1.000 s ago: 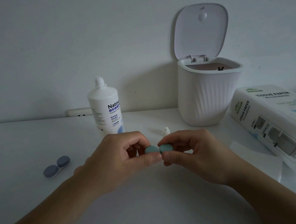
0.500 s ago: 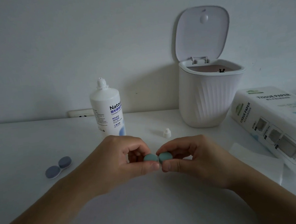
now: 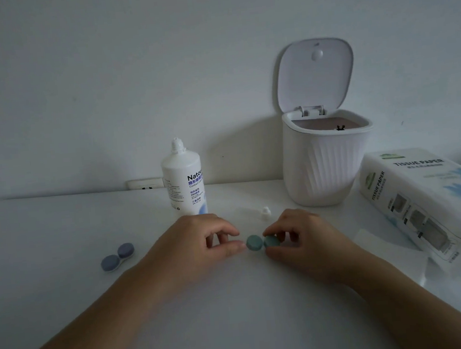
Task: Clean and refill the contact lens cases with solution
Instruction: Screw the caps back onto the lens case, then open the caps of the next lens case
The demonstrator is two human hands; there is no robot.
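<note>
The teal contact lens case (image 3: 262, 243) sits low over the white table (image 3: 237, 314), between the two hands; whether it rests on the surface or hangs just above it cannot be told in the dim light. Its right cap is half hidden by the right hand (image 3: 309, 240), whose thumb and forefinger pinch that cap from below and above; the remaining fingers curl behind and are hard to make out. The left cap shows fully. The left hand (image 3: 199, 247) lies just beside it, thumb tip near the cap's edge, with a slim gap that may or may not be contact; its fingers are loosely curled together and hold nothing that can be seen.

Behind the left hand stands the solution bottle (image 3: 183, 179), uncapped, its base hidden by the knuckles and its label cut off at the side. Its small white cap (image 3: 266, 211) lies on the table behind the right hand. A second, purple-blue lens case (image 3: 118, 257) lies closed, well apart to the left. To the right rear stands a white ribbed bin (image 3: 324, 165) with its lid up; its contents are too dark to read. A tissue paper pack (image 3: 423, 198) runs off the right edge, with a loose tissue sheet (image 3: 385, 246) before it, faint against the table.
</note>
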